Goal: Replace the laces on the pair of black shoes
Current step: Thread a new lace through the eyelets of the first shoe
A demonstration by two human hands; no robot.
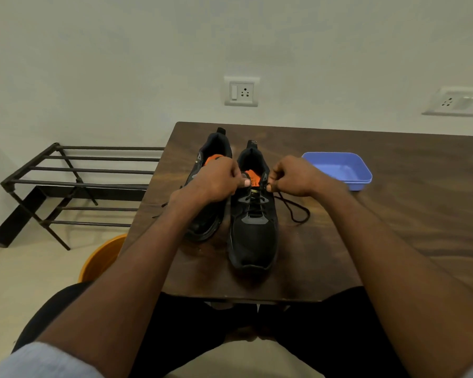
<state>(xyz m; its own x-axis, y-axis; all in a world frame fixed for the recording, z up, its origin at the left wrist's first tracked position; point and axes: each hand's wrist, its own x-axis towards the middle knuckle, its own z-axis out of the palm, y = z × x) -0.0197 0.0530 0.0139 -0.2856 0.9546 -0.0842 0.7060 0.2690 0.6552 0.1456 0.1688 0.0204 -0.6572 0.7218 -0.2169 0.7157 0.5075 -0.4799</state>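
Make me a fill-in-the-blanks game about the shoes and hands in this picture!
1. Both hands, the left hand and the right hand, work on the shoe on the ____ side.
2. The tub on the table is ____ in colour.
3. The loose lace lies on the table to the ____ of the right shoe.

Missing words: right; blue; right
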